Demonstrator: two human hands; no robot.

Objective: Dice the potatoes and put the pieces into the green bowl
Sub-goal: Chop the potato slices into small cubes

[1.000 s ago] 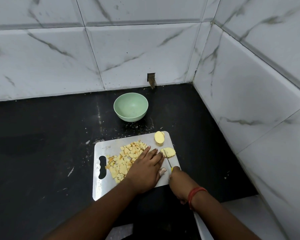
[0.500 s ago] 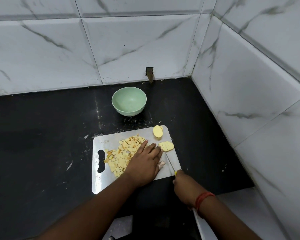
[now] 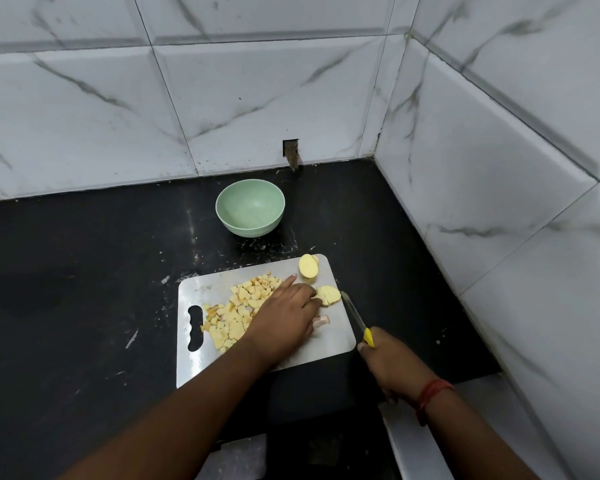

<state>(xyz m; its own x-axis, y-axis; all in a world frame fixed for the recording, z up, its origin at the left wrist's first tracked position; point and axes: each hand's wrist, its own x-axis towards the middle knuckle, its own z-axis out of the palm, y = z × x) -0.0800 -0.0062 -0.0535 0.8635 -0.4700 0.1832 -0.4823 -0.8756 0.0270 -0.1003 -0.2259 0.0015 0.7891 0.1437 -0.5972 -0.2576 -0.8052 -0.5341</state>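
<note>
A steel cutting board (image 3: 329,344) lies on the black counter. A pile of diced potato (image 3: 243,306) covers its middle. My left hand (image 3: 284,318) lies flat over the pile, its fingertips touching a sliced potato piece (image 3: 329,294) near the right edge. Another potato slice (image 3: 308,266) sits at the board's far right corner. My right hand (image 3: 392,367) grips the yellow handle of a knife (image 3: 355,315), whose blade tip is beside the sliced piece. The green bowl (image 3: 250,206) stands empty beyond the board.
Marble-tiled walls close the counter at the back and right, forming a corner. A small notch with a stub (image 3: 291,154) sits in the back wall behind the bowl. Black counter (image 3: 84,271) extends left. A pale ledge (image 3: 416,448) lies at the lower right.
The knife has drawn back to the right, off the sliced piece. My left hand has slid forward so its fingertips reach that piece. The camera tilted slightly.
</note>
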